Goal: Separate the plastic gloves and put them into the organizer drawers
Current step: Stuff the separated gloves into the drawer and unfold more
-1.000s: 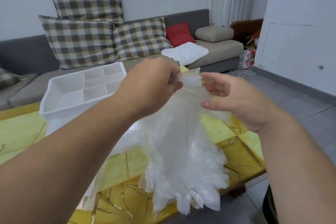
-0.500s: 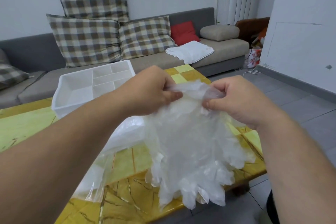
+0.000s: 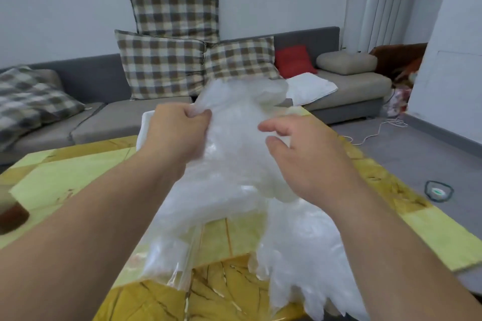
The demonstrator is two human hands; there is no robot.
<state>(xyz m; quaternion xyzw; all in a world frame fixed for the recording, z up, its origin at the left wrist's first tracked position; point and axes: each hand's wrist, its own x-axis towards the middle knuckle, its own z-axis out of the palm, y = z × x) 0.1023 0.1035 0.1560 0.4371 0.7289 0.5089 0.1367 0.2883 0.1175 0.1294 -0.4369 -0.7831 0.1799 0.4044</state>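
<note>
Translucent plastic fills the centre of the head view: the plastic gloves (image 3: pixel 234 154) form one clinging bundle, raised above the middle of the table (image 3: pixel 65 177). Their cuffs point toward the far edge and their finger ends trail down to the near edge, right of centre.

1. Grip state. The left hand (image 3: pixel 180 135) pinches the top of the bundle, thumb and fingers curled on the film. The right hand (image 3: pixel 310 164) is spread and relaxed against the right flank of the bundle and holds nothing. I cannot tell whether its fingertips touch the film.

2. Step in hand. I judge this to be the separation step. No single glove has come free of the bundle, and none has been stowed.

3. Destination. A white edge of the organizer (image 3: pixel 145 125) shows just behind the left hand, toward the far edge. Its drawers are hidden from me.

4. Other item. A clear bag (image 3: pixel 167 263) lies under the left forearm near the near edge.

5. Next move. In my judgement the right hand needs to catch a single cuff layer near the left pinch and peel it away slowly. The film is thin and clingy, so neighbouring gloves are likely to lift with it.
</note>
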